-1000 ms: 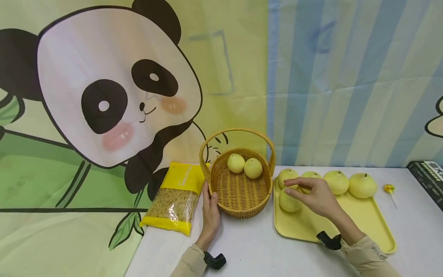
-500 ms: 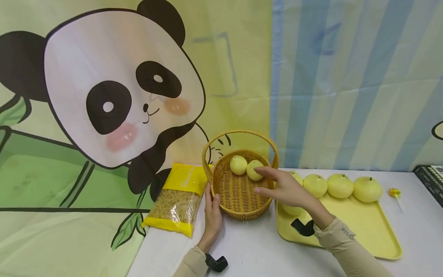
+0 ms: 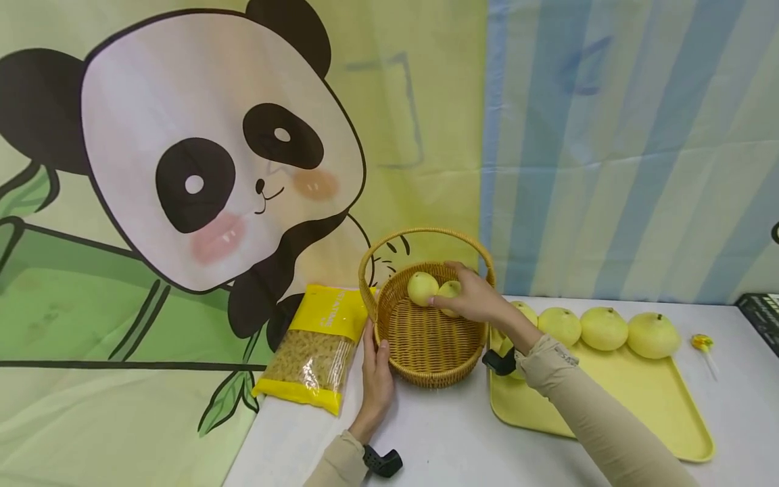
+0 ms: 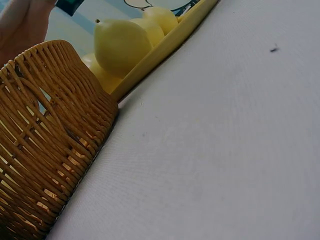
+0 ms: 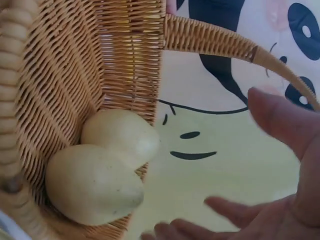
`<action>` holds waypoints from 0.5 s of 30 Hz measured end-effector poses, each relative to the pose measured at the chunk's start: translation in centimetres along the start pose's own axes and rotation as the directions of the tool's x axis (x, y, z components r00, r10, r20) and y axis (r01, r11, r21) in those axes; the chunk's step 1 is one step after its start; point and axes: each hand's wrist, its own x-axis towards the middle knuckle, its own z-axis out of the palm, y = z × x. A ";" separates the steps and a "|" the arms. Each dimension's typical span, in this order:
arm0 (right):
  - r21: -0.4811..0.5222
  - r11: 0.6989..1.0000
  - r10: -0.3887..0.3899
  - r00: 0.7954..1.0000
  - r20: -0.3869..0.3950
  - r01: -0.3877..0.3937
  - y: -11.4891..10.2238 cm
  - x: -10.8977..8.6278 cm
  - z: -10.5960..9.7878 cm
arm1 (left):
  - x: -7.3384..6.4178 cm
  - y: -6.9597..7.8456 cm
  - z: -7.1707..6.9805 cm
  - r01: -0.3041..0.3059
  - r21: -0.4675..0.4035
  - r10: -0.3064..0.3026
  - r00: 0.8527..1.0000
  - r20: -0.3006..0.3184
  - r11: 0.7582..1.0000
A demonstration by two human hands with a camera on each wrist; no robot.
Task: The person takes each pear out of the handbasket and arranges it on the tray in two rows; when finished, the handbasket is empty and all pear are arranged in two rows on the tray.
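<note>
A wicker basket [image 3: 435, 341] with a tall handle stands in the middle of the table. Two pale yellow pears lie against its back wall, a left pear [image 3: 421, 289] and a right pear [image 3: 449, 291]. My right hand [image 3: 477, 297] is over the basket's right side, partly covering the right pear. In the right wrist view, that hand [image 5: 300, 205] shows thumb and fingers spread, with a gap to the two pears [image 5: 92, 185]. My left hand [image 3: 377, 385] rests along the basket's left side, fingers straight and thumb near the rim. The left wrist view has the basket's woven wall [image 4: 50, 135].
A yellow tray [image 3: 645, 392] right of the basket bears several more pears [image 3: 604, 329] along its back edge. A yellow-topped bag of dry food [image 3: 316, 348] leans at left. A lollipop [image 3: 702, 343] and a dark box [image 3: 761, 314] lie at far right.
My right hand has moved left from above the tray's pears, across the basket rim, to the right pear in the basket. The left hand has stayed at the basket's side.
</note>
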 end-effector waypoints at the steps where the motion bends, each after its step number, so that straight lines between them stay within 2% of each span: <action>1: 0.016 0.999 0.030 1.000 0.007 -0.030 0.0 0.3 0.0 | 0.0 0.0 0.0 0.000 0.002 0.000 1.000 0.001 1.000; 8: 0.156 0.967 0.193 0.979 0.060 -0.200 -0.2 2.2 0.2 | 0.0 0.2 -0.1 0.007 0.000 -0.007 1.000 0.003 1.000; 15: 0.213 0.940 0.259 0.964 0.066 -0.267 0.2 2.9 0.6 | 0.1 0.2 0.0 0.003 0.000 -0.003 1.000 0.000 1.000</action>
